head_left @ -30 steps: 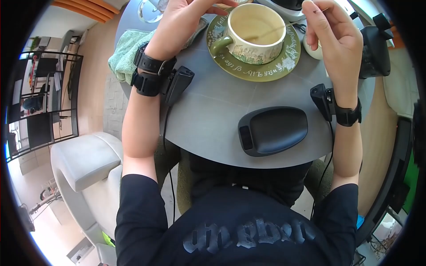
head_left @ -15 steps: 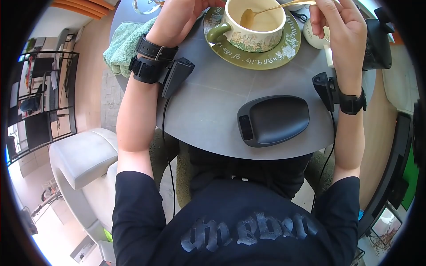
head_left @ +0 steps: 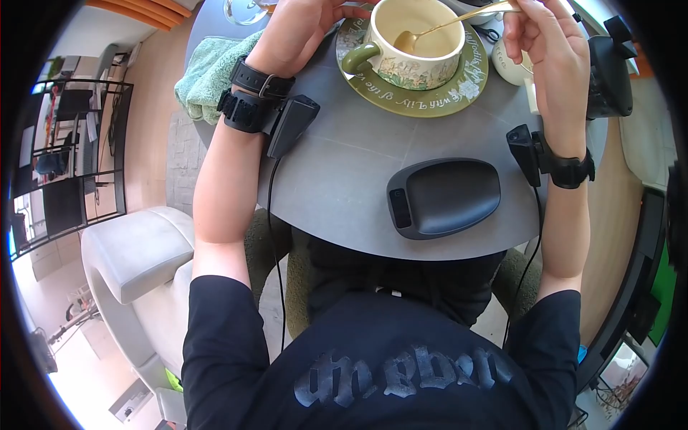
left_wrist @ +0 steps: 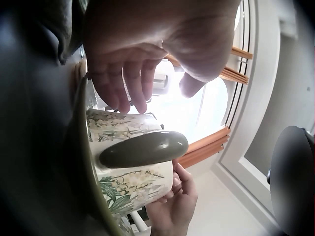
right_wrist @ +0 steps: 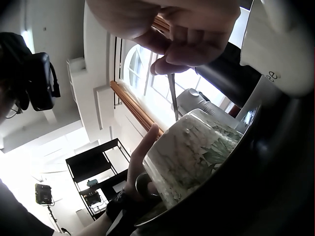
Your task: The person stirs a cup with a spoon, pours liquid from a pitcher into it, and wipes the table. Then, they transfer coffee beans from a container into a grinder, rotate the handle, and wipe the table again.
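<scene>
Gold spoon: we find its bowl inside the cup, its long axis slanting rightward to the right hand, which pinches its end; the left hand, fingers loosely extended, lies beside the cup.

From afar, I view a cup on a plate, spoon partly inside, towel at its nine o'clock.

Apparently a home's sitting area, by the pale padded seat, wood-look floor, orange blinds and flowered cup.
</scene>
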A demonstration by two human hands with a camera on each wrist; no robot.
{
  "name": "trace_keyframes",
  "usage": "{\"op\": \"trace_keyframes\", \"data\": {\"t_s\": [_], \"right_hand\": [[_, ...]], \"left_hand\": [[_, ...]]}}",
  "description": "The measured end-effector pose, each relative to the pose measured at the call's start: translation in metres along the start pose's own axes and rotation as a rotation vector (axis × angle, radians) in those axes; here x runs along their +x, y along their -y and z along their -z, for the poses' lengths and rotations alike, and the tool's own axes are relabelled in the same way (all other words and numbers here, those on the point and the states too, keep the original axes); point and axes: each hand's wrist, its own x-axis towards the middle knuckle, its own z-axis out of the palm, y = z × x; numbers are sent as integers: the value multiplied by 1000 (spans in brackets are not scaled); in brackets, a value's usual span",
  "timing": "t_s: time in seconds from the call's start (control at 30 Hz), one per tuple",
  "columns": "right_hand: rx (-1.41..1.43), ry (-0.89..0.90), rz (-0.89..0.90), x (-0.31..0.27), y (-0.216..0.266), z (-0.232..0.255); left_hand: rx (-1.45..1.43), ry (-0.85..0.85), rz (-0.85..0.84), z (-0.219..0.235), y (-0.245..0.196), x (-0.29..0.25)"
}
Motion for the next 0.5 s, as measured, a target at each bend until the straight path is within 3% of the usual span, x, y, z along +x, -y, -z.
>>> {"op": "trace_keyframes", "data": {"t_s": [0.17,0.37,0.5], "right_hand": [[61,67,-127,2,10,-2],[6,140,-73,-2,-3,-1],[-69,219,-195,3,-6,3]], "left_hand": [[14,-42,14,-2,-1,2],[-1,-5,-3,2,1,3],[12,-20,17,3,1,3]]}}
